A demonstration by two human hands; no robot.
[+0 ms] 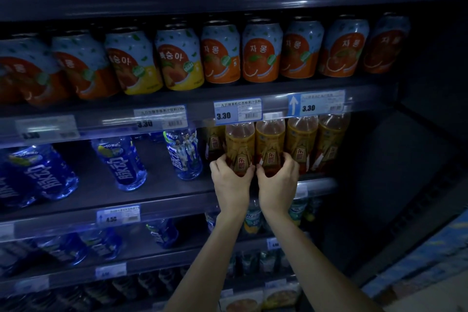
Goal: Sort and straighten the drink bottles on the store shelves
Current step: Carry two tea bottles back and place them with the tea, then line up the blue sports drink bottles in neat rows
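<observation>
On the second shelf stands a row of amber bottles with gold labels. My left hand (pixel 231 180) grips the base of one amber bottle (pixel 239 144). My right hand (pixel 277 180) grips the base of the amber bottle beside it (pixel 269 142). Both bottles stand upright at the shelf front, touching each other. Two more amber bottles (pixel 302 139) stand to their right and one (pixel 212 142) sits further back on the left. Blue bottles (pixel 184 152) stand spaced apart on the left half of the same shelf, some leaning in the wide-angle view.
A row of orange and yellow cans (pixel 262 50) fills the shelf above. Price tags (pixel 238 111) line the shelf edges. Lower shelves hold more blue bottles (pixel 162 233) and dark drinks. The cooler's dark side wall (pixel 417 159) is at the right.
</observation>
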